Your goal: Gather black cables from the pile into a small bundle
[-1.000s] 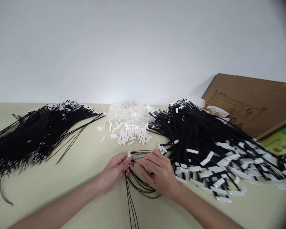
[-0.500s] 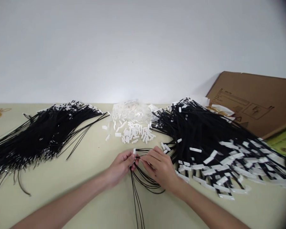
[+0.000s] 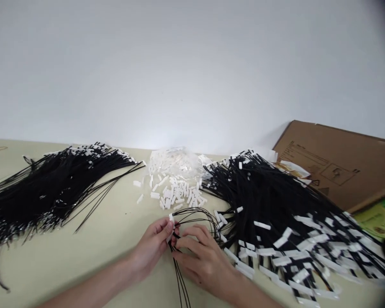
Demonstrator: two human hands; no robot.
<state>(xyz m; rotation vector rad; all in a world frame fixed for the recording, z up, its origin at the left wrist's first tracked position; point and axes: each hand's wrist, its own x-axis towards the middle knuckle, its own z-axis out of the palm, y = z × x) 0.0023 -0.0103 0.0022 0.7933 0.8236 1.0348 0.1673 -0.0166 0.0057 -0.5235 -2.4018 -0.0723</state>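
Between thumb and fingers, my left hand (image 3: 155, 244) pinches a small white connector housing (image 3: 171, 217) that stands upright. Black wires (image 3: 199, 210) leave it and loop round to the right, and other strands (image 3: 179, 278) hang down toward the front edge of view. My right hand (image 3: 200, 256) is close beside it, fingers bent and fingertips at the black wires just below the housing. What exactly those fingertips hold is partly hidden. Beyond the hands lies a loose heap of white connector housings (image 3: 179, 192).
A clear plastic bag (image 3: 176, 162) of white pieces lies behind the heap. To the left spreads a pile of black wires (image 3: 57, 184); to the right, a larger pile (image 3: 263, 188) with white connectors at its ends. A cardboard box (image 3: 336, 158) leans against the wall, beside a green packet (image 3: 380, 218).
The view has tilted up, so things sit lower. My right hand has come down from the wires' upper side to below the housing, and the wire loop now stands open above it.
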